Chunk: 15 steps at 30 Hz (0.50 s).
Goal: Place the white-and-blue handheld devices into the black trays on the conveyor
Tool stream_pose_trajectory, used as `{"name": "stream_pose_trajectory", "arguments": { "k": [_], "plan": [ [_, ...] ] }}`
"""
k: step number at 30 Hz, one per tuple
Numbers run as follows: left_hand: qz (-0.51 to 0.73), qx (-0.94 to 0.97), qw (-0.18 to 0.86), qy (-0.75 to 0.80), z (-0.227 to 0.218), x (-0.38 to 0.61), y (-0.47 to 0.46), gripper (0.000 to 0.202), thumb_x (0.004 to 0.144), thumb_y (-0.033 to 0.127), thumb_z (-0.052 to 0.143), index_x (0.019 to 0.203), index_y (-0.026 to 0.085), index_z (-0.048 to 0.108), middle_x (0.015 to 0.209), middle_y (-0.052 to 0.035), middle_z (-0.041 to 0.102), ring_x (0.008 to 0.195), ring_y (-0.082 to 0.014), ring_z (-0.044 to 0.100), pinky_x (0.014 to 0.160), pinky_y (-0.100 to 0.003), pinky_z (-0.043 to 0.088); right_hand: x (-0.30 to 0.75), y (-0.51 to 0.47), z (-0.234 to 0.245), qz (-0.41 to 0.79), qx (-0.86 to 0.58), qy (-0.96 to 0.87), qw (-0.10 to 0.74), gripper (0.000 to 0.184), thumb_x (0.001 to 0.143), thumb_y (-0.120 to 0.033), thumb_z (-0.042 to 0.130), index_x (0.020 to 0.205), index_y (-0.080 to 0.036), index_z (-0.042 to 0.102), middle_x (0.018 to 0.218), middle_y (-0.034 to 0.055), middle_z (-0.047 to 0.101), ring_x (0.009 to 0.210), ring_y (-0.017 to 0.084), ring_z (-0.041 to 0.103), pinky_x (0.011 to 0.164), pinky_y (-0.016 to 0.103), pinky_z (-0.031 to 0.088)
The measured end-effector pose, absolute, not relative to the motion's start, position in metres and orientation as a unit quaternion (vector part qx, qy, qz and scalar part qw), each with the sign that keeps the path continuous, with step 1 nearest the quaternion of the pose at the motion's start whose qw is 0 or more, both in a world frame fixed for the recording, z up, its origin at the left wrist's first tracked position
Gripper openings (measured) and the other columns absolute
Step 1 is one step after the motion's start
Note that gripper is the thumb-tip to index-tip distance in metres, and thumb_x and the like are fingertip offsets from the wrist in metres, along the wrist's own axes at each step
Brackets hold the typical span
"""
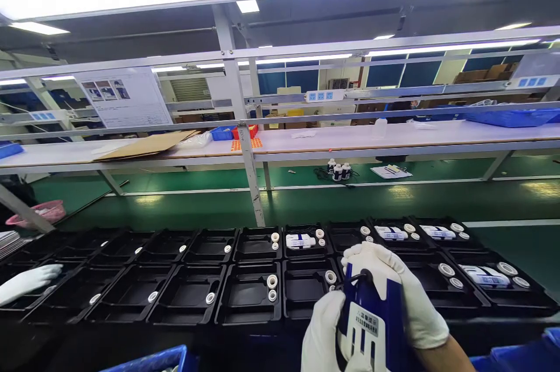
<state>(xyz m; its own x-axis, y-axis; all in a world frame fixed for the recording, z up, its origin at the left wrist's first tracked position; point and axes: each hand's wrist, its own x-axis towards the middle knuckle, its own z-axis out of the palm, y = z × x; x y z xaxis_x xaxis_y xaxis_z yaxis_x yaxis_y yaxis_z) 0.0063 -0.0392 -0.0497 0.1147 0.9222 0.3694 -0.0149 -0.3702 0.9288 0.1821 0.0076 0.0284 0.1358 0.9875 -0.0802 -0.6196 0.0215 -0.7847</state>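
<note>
Both my hands wear white gloves and grip one blue-and-white device with a printed label, held upright low in the view. My right hand wraps over its top and right side. My left hand clasps its lower left side. Below and beyond them lie two rows of black moulded trays. Most trays carry small white rings. Some trays to the right hold a similar device lying flat. The tray just ahead of my hands has rings and an empty pocket.
Another person's white-gloved hand rests on the trays at far left. A green conveyor belt runs behind the trays, with a metal frame post and a shelf above. Blue bins sit at the near edge. A pink basket stands left.
</note>
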Motion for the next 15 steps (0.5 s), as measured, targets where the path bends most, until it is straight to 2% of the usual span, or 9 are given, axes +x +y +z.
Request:
{"name": "stream_pose_trajectory", "arguments": {
  "k": [4,6,8,11,15],
  "plan": [
    [0.473,0.565,0.557,0.383,-0.029,0.010,-0.044,0.096,0.078,0.084,0.067,0.147,0.018,0.060,0.150,-0.0178,0.061,0.138,-0.0382,0.057,0.122,-0.045,0.040,0.179,-0.003,0.035,0.595,-0.342,-0.277,0.672,0.034,0.065,-0.043,0.090,0.091,-0.022,0.084,0.099,0.0081,0.082,0.087,0.028,0.075,0.082,0.042,0.060],
    [0.410,0.530,0.660,0.339,-0.010,0.010,-0.043,0.099,0.076,0.084,0.070,0.148,0.017,0.058,0.146,-0.0173,0.065,0.138,-0.0392,0.058,0.122,-0.050,0.040,0.177,-0.007,0.037,0.584,-0.334,-0.318,0.667,0.032,0.070,-0.046,0.086,0.090,-0.021,0.083,0.099,0.0084,0.082,0.090,0.028,0.075,0.086,0.042,0.059],
    [0.367,0.516,0.727,0.266,0.012,0.010,-0.039,0.096,0.074,0.082,0.074,0.143,0.016,0.062,0.145,-0.0162,0.066,0.139,-0.0403,0.057,0.123,-0.053,0.039,0.176,-0.011,0.035,0.586,-0.334,-0.367,0.640,0.034,0.078,-0.052,0.077,0.092,-0.022,0.083,0.102,0.0082,0.081,0.097,0.030,0.074,0.094,0.044,0.057],
    [0.365,0.557,0.710,0.228,0.033,0.009,-0.028,0.084,0.069,0.078,0.081,0.124,0.015,0.072,0.141,-0.0155,0.068,0.141,-0.0411,0.054,0.126,-0.054,0.035,0.174,-0.013,0.028,0.563,-0.351,-0.454,0.594,0.041,0.089,-0.061,0.063,0.099,-0.026,0.083,0.109,0.0068,0.081,0.106,0.033,0.072,0.102,0.048,0.054],
    [0.411,0.529,0.684,0.290,0.016,0.011,-0.013,0.066,0.062,0.060,0.093,0.109,0.017,0.076,0.116,-0.0129,0.077,0.124,-0.0386,0.065,0.119,-0.056,0.045,0.172,-0.015,0.019,0.501,-0.381,-0.548,0.550,0.056,0.095,-0.071,0.048,0.109,-0.026,0.079,0.119,0.0097,0.078,0.119,0.036,0.068,0.111,0.052,0.049]
  ]
}}
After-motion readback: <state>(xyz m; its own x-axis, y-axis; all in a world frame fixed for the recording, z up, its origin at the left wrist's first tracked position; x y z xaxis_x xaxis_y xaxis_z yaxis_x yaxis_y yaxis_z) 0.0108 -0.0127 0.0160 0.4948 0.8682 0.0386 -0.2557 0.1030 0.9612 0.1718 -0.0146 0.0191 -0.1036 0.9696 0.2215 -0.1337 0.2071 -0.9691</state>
